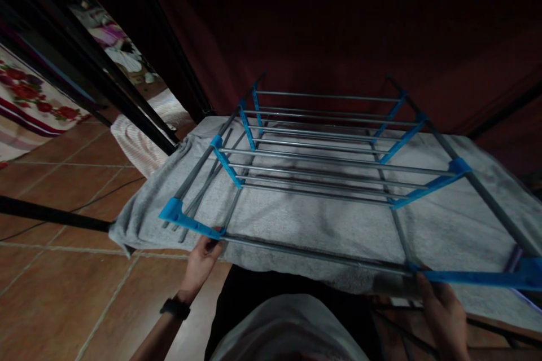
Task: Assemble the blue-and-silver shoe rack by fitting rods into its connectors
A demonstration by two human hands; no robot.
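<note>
A rack of grey metal tubes and blue plastic connectors lies on a grey cloth. My left hand is closed around the near corner at the left, where a blue connector meets the front tube. At the other end of that tube, my right hand grips close to the long blue connector, with its fingers partly hidden. Several loose-looking tubes lie by the rack's left side. A dark band circles my left wrist.
The grey cloth covers a raised surface with dark metal bars around it. Behind stands a dark red panel. Tiled floor with a thin cable lies left, near a striped cloth and a flowered cloth.
</note>
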